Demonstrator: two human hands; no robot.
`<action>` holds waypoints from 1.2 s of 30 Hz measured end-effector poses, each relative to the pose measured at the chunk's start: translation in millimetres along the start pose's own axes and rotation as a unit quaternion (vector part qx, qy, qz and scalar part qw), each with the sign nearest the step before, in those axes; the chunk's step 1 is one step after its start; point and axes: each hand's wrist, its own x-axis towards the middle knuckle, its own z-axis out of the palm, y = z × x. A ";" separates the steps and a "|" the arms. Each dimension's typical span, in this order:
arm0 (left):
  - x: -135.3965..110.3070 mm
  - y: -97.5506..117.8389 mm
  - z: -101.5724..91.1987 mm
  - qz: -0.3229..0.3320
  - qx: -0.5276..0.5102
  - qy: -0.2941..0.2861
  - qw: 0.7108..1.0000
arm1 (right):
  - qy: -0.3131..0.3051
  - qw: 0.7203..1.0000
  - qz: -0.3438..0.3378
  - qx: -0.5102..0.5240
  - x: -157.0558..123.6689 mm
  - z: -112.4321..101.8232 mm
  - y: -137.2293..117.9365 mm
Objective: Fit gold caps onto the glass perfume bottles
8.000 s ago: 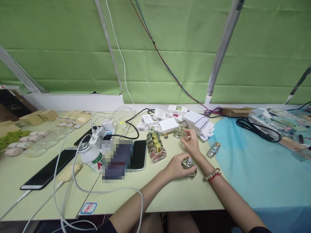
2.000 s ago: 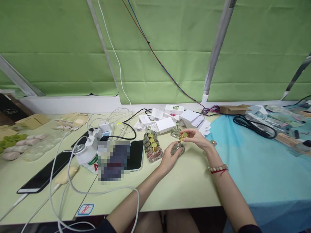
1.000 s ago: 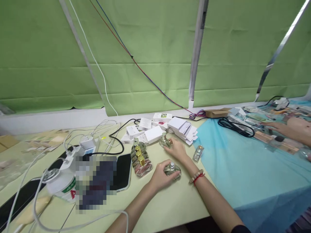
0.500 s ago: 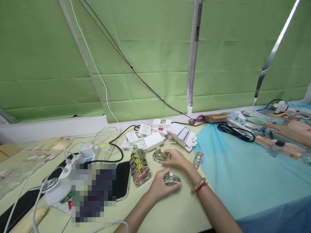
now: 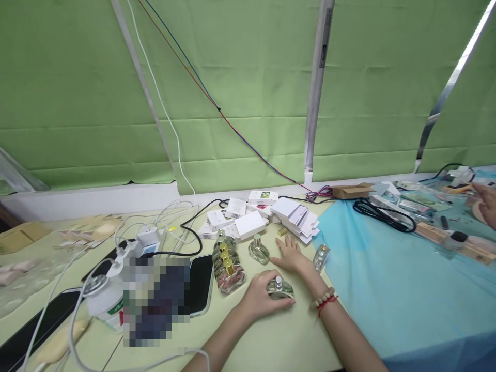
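My left hand (image 5: 261, 295) is closed around a clear glass perfume bottle (image 5: 282, 291) with a silver spray neck, which stands on the table. My right hand (image 5: 291, 255) lies low over the tabletop, fingers spread and holding nothing. Just beyond its fingertips is a small gold cap (image 5: 282, 232). Left of that hand stands a rounded perfume bottle (image 5: 259, 254) with a pale greenish-gold top. Further left, several perfume bottles (image 5: 229, 279) form a row, some with shiny gold caps. Right of my right wrist is another glass bottle (image 5: 321, 258), its top gold-coloured.
White cartons (image 5: 248, 225) are heaped behind the bottles, beside folded white card (image 5: 296, 217). A phone (image 5: 201, 284), white cables and a white jar (image 5: 104, 305) occupy the left side. Blue cloth (image 5: 387, 274) covers the right, with a coiled black cable (image 5: 383, 214). Another person's hand (image 5: 486, 204) shows at far right.
My right hand has come away from the rounded bottle and opened out towards the gold cap. My left hand keeps its hold on its bottle. The other person's hand has shifted right.
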 end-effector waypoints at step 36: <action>1.4 -5.0 -0.7 -0.030 0.129 0.075 0.988 | 0.325 0.932 -0.115 0.114 -71.3 -26.1 104.5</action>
